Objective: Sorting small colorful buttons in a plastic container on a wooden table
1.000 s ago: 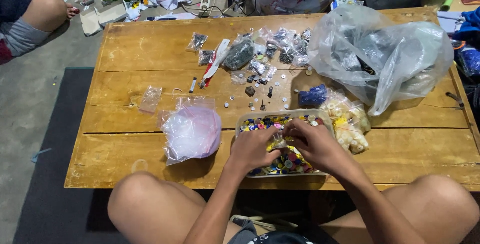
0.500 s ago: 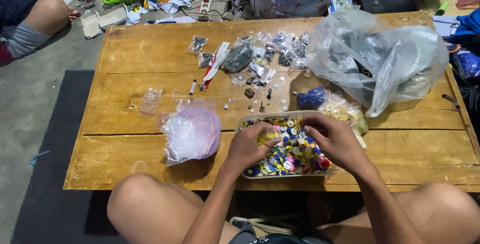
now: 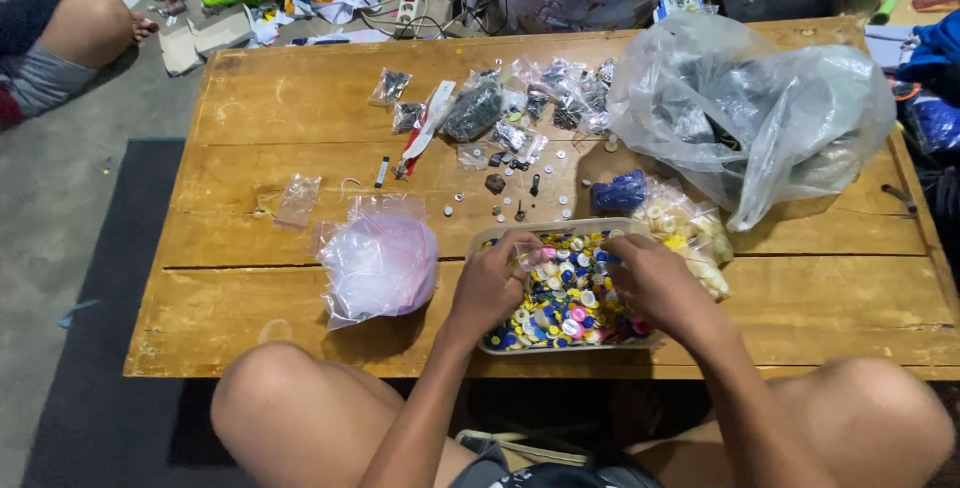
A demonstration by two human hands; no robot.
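Two hands, left [image 3: 490, 283] and right [image 3: 655, 283], in tray [image 3: 490, 238] pinching small bag [image 3: 532, 258]; keep bag over tray, pinch light.

The tabletop [image 3: 300, 118] is looking like rough, worn wood with scratches and long cracks between its planks. The tray [image 3: 490, 238] near the hands is looking like thin see-through plastic, and the little buttons [image 3: 565, 298] in it are shining like smooth, glossy plastic. On the left, the pink bag [image 3: 378, 266] is looking like soft, crinkly plastic. On the far right, the big clear bag [image 3: 760, 118] is shining and wrinkling like thin plastic. The small packets [image 3: 530, 98] far off are looking glossy too. The floor [image 3: 60, 218] on the left is looking like dull, matt concrete.
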